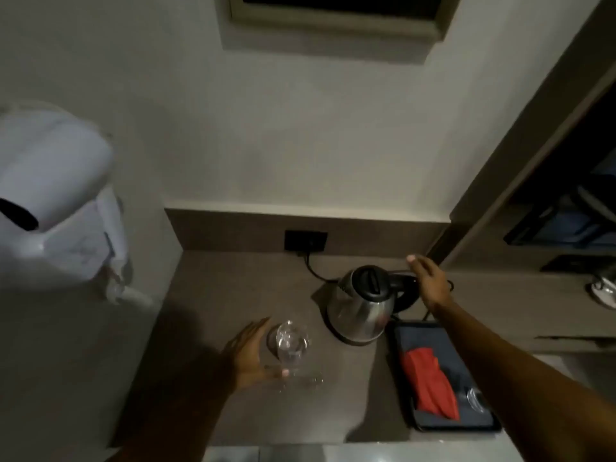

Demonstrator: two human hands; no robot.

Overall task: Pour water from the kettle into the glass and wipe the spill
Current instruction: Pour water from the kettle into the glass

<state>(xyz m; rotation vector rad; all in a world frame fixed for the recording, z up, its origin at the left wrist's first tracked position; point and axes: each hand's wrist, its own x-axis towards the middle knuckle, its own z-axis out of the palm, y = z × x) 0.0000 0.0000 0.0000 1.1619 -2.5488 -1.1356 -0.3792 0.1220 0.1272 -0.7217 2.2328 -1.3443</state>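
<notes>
Two hands are seen above the counter; the left hand is spread open, cupped just beside the glass, its thumb near the base; the right hand is open, held over the black handle of the kettle, not closed on it; the kettle is stood just right of the glass; a red cloth is laid in a dark tray by the counter's front right edge; bare counter is left at the far left; no writing can be read.
</notes>
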